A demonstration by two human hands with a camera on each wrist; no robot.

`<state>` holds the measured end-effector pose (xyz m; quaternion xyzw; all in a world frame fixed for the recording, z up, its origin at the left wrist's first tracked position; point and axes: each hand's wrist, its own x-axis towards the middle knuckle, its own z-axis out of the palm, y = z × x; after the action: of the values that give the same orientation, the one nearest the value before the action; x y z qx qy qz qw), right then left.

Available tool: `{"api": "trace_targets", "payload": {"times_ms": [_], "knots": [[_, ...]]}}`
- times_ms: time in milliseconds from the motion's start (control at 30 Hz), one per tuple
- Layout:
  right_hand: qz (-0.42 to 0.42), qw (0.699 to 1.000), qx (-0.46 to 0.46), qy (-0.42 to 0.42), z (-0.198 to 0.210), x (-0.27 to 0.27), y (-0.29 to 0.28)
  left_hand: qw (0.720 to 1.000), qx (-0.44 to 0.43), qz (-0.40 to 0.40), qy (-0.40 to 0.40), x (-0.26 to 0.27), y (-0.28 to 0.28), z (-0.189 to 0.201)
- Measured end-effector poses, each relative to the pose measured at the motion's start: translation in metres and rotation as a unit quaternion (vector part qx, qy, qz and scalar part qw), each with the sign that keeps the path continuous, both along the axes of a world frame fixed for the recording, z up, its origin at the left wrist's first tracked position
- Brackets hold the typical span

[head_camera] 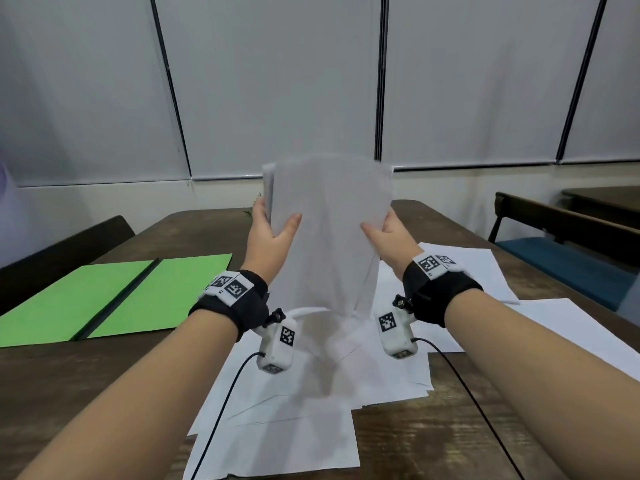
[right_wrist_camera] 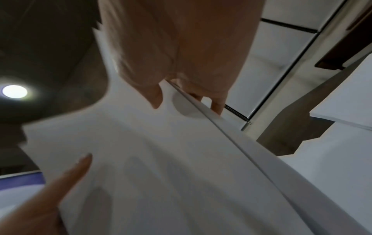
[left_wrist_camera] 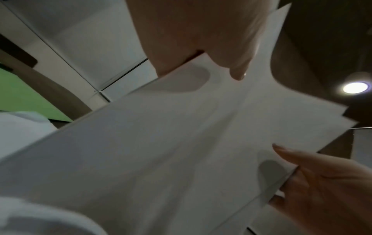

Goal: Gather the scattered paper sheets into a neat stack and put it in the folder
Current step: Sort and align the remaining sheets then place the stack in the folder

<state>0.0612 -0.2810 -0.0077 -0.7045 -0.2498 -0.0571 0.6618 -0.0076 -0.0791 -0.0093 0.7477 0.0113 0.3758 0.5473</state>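
I hold a bundle of white paper sheets (head_camera: 329, 223) upright above the middle of the table. My left hand (head_camera: 272, 233) grips its left edge, thumb on the near face and fingers behind. My right hand (head_camera: 388, 233) grips the right edge the same way. Both wrist views show the sheets (left_wrist_camera: 181, 151) (right_wrist_camera: 161, 167) close up with a thumb pressed on them and the other hand at the far edge. More loose sheets (head_camera: 294, 410) lie scattered on the table below and to the right (head_camera: 485, 271). The open green folder (head_camera: 114, 296) lies flat at the left.
The brown wooden table (head_camera: 86, 382) runs under everything. A dark chair back (head_camera: 69, 247) stands at the left, a bench with a blue seat (head_camera: 571, 258) at the right. Grey blinds (head_camera: 277, 81) cover the wall behind. Camera cables hang from both wrists.
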Motion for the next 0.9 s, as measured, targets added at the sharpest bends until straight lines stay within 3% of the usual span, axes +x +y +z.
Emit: {"api": "trace_targets", "payload": {"times_ms": [200, 333, 467, 633, 733, 900], "knots": [[-0.021, 0.998, -0.005, 0.060, -0.032, 0.002, 0.008, 0.997, -0.026, 0.047, -0.053, -0.008, 0.010, -0.024], [-0.026, 0.997, 0.065, 0.038, -0.019, 0.002, 0.008, 0.992, -0.046, 0.052, -0.106, -0.004, 0.009, -0.008], [-0.016, 0.993, 0.095, 0.060, -0.013, 0.002, 0.004, 0.994, -0.062, 0.012, -0.086, 0.000, 0.015, 0.000], [0.033, 0.992, 0.014, 0.120, -0.061, -0.003, 0.001, 0.999, -0.044, -0.024, -0.010, -0.008, 0.024, -0.051], [0.033, 0.994, 0.010, 0.105, -0.068, -0.005, 0.001, 0.999, 0.006, -0.041, 0.019, -0.007, 0.030, -0.069], [0.008, 0.997, 0.080, 0.023, -0.028, -0.001, 0.018, 0.998, 0.022, -0.001, -0.060, 0.002, 0.026, -0.030]]}}
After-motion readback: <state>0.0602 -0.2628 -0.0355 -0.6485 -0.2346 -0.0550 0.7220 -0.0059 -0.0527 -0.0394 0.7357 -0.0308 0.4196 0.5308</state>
